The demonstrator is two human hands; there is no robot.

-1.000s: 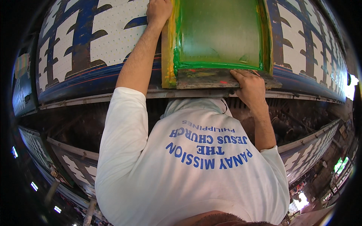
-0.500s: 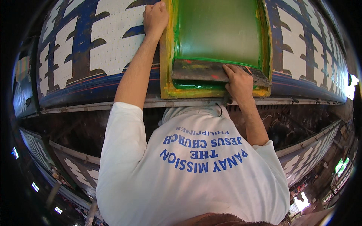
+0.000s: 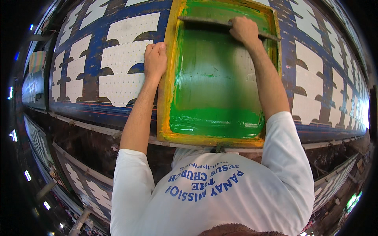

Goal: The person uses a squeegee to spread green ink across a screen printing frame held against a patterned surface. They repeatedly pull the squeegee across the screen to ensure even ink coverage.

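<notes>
A screen printing frame (image 3: pixel 164 98) with yellow-stained edges lies over the long table in front of me. Its green mesh (image 3: pixel 212 84) carries wet green ink (image 3: pixel 216 122), thickest at the near end. My right hand (image 3: pixel 245 30) is closed around a dark, flat squeegee (image 3: pixel 201 20), which spans the mesh near the far end, tilted up on edge. My left hand (image 3: pixel 155 59) is closed at the frame's left side, its fingertips curled by the edge; the exact grip is partly hidden.
White cut fabric pieces (image 3: pixel 128 55) with dark curved notches lie in rows on the blue-stained table (image 3: pixel 88 55), left and right of the frame. A metal rail (image 3: pixel 94 126) runs along the near edge. Another table with white pieces (image 3: pixel 84 188) stands at the lower left.
My right hand has carried the squeegee from the near end of the frame to the far end. The view has shifted, so the frame and my left hand sit lower in it.
</notes>
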